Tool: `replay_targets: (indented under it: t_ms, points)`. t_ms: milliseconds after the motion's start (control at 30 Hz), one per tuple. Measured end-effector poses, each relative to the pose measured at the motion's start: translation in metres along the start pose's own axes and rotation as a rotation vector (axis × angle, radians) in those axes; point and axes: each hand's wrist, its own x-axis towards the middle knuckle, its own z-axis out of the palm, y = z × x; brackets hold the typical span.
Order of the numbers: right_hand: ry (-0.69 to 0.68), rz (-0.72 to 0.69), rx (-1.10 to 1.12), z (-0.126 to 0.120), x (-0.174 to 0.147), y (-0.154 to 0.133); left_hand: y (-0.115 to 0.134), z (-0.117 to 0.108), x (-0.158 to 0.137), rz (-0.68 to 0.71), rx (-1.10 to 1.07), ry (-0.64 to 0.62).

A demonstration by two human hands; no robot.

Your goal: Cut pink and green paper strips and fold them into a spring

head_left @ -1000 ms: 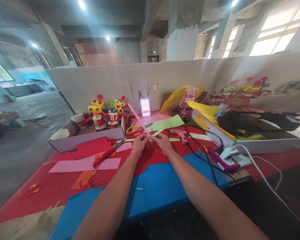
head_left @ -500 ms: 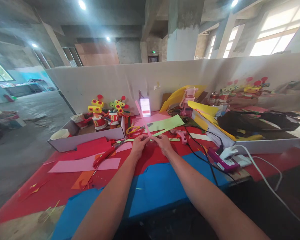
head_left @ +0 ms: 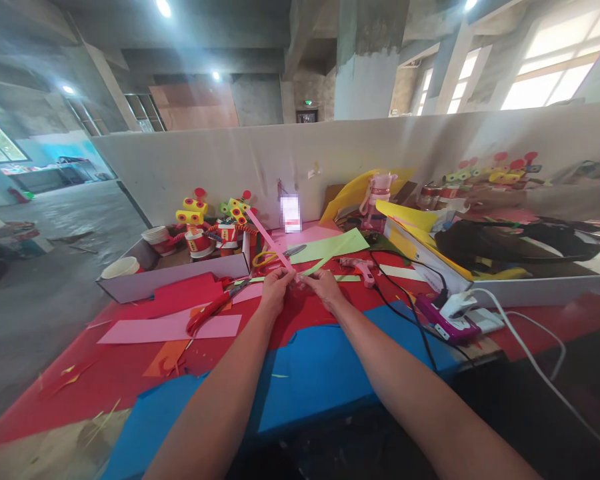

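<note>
A pink paper strip (head_left: 270,241) slants up and to the left from the fingertips of my left hand (head_left: 277,291), which is closed on its lower end. My right hand (head_left: 326,289) pinches the near end of a narrow green paper strip (head_left: 326,261) that points up and to the right. Both strips meet between my fingertips; how they join there is hidden. Just beyond lie yellow-handled scissors (head_left: 267,257) and a wide sheet of green paper (head_left: 337,245). A pink glue gun (head_left: 363,269) rests right of my right hand.
Red-handled scissors (head_left: 210,313) lie on pink paper (head_left: 155,330) at left. A box (head_left: 180,277) holds paper cups and paper-cup figures. At right are a purple power strip (head_left: 445,320) with cords and a white box (head_left: 530,292). Blue sheets (head_left: 325,367) cover the near edge.
The pink strip has swung left and its upper end now overlaps the paper figure. My hands have shifted slightly, still holding the strips close together.
</note>
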Motion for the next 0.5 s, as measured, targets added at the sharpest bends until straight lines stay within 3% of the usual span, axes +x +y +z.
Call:
replay_targets:
  t_ms: [200,400,500]
  points:
    - [0.010,-0.010,-0.020,-0.0006,0.0023,0.0025,-0.0003,0.0011,0.0000,-0.019,-0.009,0.000]
    - [0.194,-0.115,-0.117,-0.0014,0.0048,0.0045,0.0002,0.0034,-0.0016,-0.032,0.070,-0.061]
    - [0.134,-0.109,-0.101,-0.0007,0.0035,0.0040,0.0002,0.0023,-0.0024,-0.013,0.114,-0.048]
